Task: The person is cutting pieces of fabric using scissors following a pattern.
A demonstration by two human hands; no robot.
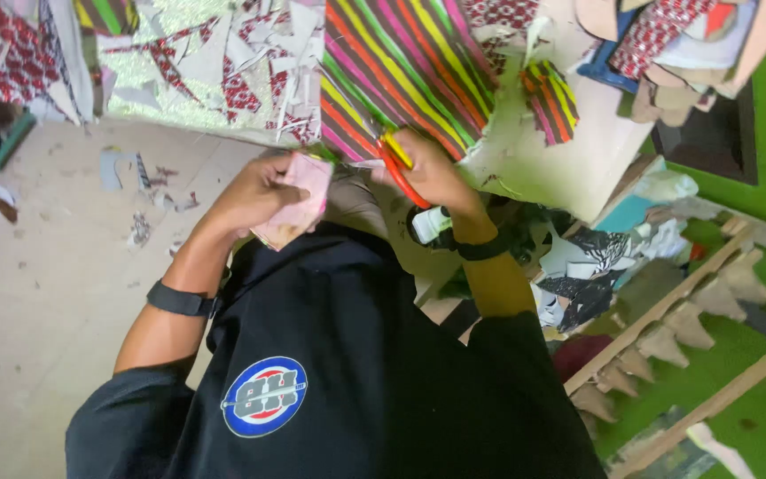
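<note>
My left hand (254, 191) grips a pale pink card piece (299, 200) together with the lower edge of a striped cloth (401, 62) in green, pink, orange and black that lies on the worktable (569, 151). My right hand (432, 173) is closed on red-handled scissors (398, 173), whose blades sit at the cloth's edge right beside the pink piece. Both wrists wear black bands. My black shirt fills the lower middle of the view.
Red-patterned cloth scraps and white offcuts (223, 71) cover the table's left part. A small striped scrap (550, 99) lies to the right. Stacked shoe-shaped cutouts (667, 44) sit top right. Wooden racks with pieces (667, 328) stand lower right by a green wall.
</note>
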